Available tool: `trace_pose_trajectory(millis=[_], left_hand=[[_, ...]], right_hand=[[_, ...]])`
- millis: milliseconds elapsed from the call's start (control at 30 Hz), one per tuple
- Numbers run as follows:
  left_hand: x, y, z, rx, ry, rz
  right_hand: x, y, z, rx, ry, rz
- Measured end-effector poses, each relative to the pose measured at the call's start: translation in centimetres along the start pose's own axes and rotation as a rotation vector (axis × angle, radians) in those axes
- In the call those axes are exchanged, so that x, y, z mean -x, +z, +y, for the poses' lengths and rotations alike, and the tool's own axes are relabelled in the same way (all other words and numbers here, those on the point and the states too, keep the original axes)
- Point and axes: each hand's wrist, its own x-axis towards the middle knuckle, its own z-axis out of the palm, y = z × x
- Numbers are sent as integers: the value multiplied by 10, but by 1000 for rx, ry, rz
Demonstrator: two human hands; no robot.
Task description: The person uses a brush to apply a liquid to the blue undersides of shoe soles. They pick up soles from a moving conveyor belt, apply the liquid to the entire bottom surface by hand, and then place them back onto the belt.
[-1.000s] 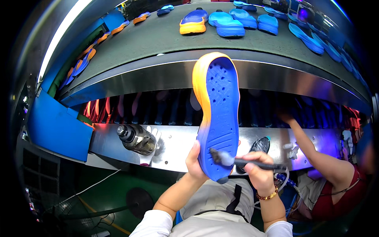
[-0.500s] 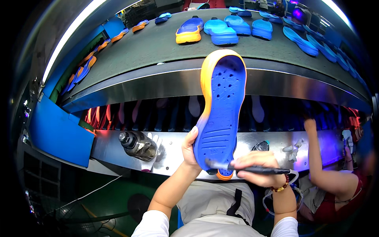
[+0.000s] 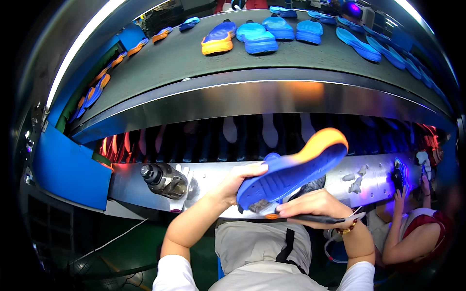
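A blue shoe sole [image 3: 289,177] with an orange heel rim is tilted before me, its hollow inner side facing me and its orange end pointing up and right. My left hand [image 3: 234,186] grips it by the left edge near the lower end. In my right hand [image 3: 313,204], the fingers close around the dark handle of a brush [image 3: 318,219]. Its greyish bristle end touches the inside of the sole near the low tip. A small orange tab shows under my right fingers. The sole and hand partly cover a dark object [image 3: 313,184] on the shelf.
A metal ledge [image 3: 208,172] runs across in front of me, with a dark bottle [image 3: 164,180] on its left and grey scraps [image 3: 357,182] on its right. Beyond lies a green conveyor belt [image 3: 189,63] carrying several soles [image 3: 218,38]. A co-worker [image 3: 412,228] sits at right.
The sole has swung from upright to a slant, its orange end dropping to the right. My right hand and brush stay near its lower end. The co-worker's raised arm has come down to the ledge.
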Motion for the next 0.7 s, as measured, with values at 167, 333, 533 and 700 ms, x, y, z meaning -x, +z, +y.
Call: trace_pose_trajectory(millis=[167, 333, 533, 700], left_hand=[[8, 17, 3, -200, -194, 13], [14, 20, 3, -403, -281, 82], [15, 23, 4, -371, -249, 154], [22, -2, -7, -121, -134, 7]], right_hand=[[9, -17, -13, 6, 28, -129], [12, -24, -17, 256, 44, -389], [17, -56, -4, 189, 123, -278], [13, -47, -3, -32, 210, -145]])
